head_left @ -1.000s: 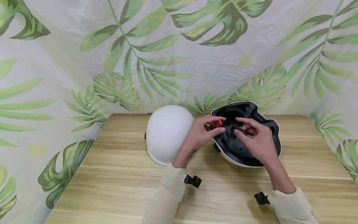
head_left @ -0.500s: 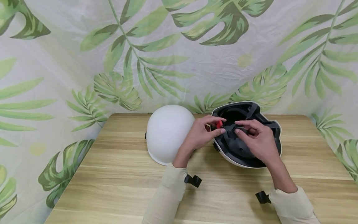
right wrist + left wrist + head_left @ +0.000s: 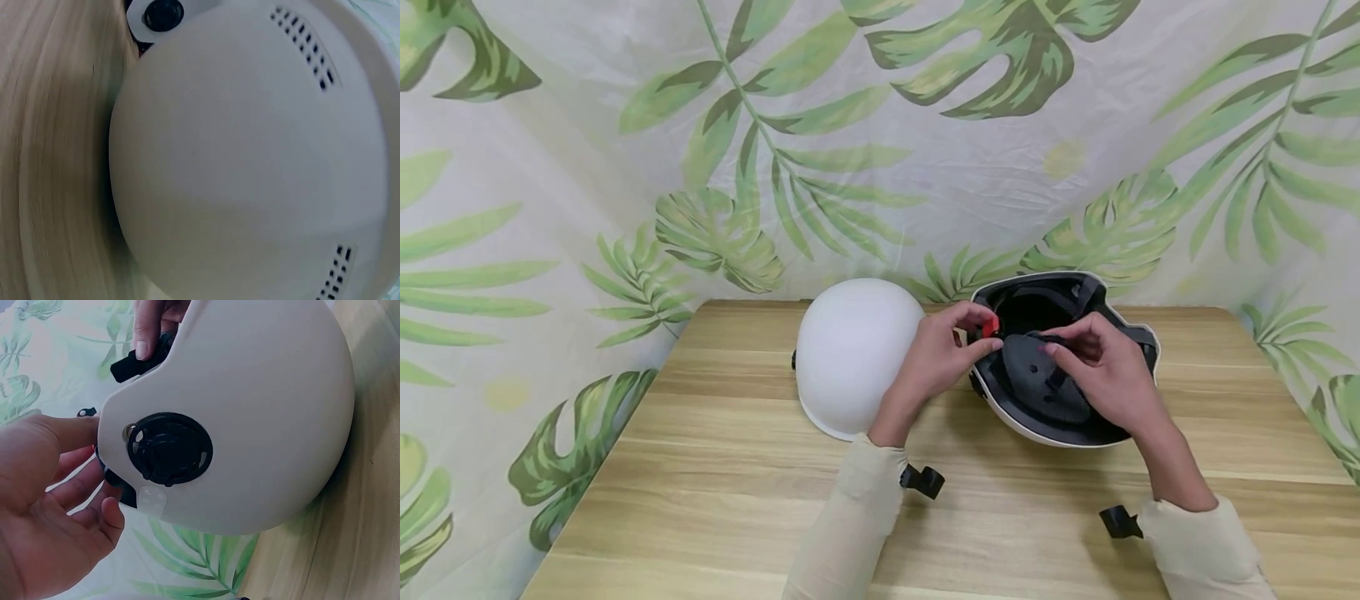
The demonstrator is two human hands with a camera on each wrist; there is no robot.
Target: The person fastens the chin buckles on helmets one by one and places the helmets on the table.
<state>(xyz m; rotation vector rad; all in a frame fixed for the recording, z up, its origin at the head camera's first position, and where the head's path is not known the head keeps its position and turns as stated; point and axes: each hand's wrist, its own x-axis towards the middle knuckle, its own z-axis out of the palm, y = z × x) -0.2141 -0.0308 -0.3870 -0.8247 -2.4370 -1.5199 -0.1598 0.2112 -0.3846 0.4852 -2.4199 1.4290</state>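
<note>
A white helmet (image 3: pixel 1021 429) with a black lining lies upside down at the right of the table. At its left rim my left hand (image 3: pixel 942 354) holds a red chin-strap buckle (image 3: pixel 991 326) between thumb and fingers. Over the opening, my right hand (image 3: pixel 1108 367) pinches a black strap end (image 3: pixel 1051 337), mostly covered by the fingers. The left wrist view shows the black strap piece (image 3: pixel 128 367) under a right-hand thumb, and a round black knob (image 3: pixel 169 449) on the shell. Only the white shell (image 3: pixel 244 150) with vent holes fills most of the right wrist view; no hand shows there.
A second white helmet (image 3: pixel 857 358) rests dome up to the left, close beside the left forearm. The wooden table (image 3: pixel 715 500) meets a leaf-print cloth (image 3: pixel 850 192) at its back edge. A black wrist mount (image 3: pixel 925 481) juts from the left sleeve.
My right hand has moved a little to the right with the strap end, away from the left hand. More of the dark lining pad shows between them. The left hand stays at the red buckle.
</note>
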